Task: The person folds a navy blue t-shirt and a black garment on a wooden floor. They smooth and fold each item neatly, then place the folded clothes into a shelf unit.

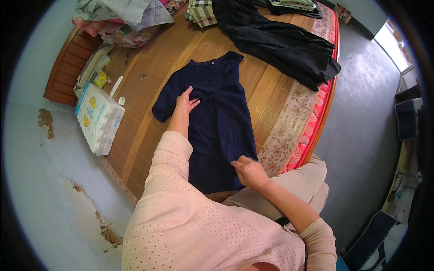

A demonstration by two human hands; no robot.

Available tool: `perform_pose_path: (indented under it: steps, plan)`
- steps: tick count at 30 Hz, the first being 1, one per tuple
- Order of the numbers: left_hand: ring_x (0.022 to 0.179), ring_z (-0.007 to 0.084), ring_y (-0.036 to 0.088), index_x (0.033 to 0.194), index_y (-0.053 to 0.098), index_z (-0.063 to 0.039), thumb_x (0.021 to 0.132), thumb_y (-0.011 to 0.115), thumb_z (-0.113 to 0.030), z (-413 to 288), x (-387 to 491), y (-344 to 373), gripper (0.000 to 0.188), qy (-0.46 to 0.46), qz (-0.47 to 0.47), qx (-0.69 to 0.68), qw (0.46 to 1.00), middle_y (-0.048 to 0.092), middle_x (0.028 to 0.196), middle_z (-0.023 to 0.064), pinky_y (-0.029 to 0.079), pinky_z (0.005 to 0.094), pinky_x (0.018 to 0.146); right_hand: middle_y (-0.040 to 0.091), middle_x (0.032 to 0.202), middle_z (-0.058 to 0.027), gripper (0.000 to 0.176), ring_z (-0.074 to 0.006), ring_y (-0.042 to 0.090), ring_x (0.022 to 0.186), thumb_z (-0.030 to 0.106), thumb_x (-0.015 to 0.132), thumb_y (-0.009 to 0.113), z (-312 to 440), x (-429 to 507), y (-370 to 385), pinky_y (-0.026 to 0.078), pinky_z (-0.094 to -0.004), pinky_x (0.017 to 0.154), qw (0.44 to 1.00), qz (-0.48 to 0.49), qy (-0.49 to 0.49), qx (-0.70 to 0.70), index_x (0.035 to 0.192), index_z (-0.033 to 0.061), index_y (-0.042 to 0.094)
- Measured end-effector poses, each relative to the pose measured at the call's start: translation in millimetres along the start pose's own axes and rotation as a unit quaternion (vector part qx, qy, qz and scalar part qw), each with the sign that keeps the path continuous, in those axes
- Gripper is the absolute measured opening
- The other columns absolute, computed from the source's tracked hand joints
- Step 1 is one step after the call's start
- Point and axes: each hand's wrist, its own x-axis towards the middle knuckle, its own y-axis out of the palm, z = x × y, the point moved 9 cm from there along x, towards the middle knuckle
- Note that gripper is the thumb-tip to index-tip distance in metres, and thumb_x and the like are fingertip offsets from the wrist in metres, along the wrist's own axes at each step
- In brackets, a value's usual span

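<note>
A navy short-sleeved top (206,135) lies spread before me on a bamboo-slat mat, its neckline pointing away. One sleeve spreads out to the left; on the right side no sleeve sticks out, and a long crease runs down the body. My left hand (187,101) rests on the chest of the top, thumb and fingers apart, with some cloth rumpled beside the fingertips. Near the lower right edge, my right hand (250,171) pinches the fabric between thumb and forefinger. My folded leg in beige trousers (271,200) is beside the hem.
Black trousers (271,44) stretch across the bed's far right, beside a folded plaid cloth (202,13). Bedding (125,23) is heaped at the far left. A plastic-wrapped paper pack (98,118) and a white remote-like object (116,86) lie left. The bed's edge (325,118) drops to grey floor.
</note>
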Motion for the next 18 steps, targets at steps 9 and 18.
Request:
perform_pose_path:
  steps: [9,18]
  plan:
    - [0.100,0.0292,0.062,0.117,0.059,-0.011,0.081,0.069,-0.027,-95,-75,82,0.040,0.552,-0.062,0.518,0.650,0.064,0.106,0.0116,0.050,0.0366,0.084,0.064,0.088,-0.0164,0.030,-0.0355,0.065,0.080,0.015,0.078,0.067,-37,-18,-21,0.052,-0.0446,0.071,0.972,-0.144,0.036,0.180,0.108,0.0090,0.063]
    - [0.147,0.0287,0.009,0.150,0.023,-0.023,0.095,0.047,-0.045,43,-76,164,0.064,0.455,0.148,0.667,0.572,0.013,0.159,0.0069,0.008,0.0543,0.115,0.066,0.078,-0.0179,0.029,-0.0338,0.066,0.074,0.027,0.069,0.078,-133,-51,20,0.051,-0.0425,0.066,0.919,0.033,0.378,0.109,0.076,0.0034,0.062]
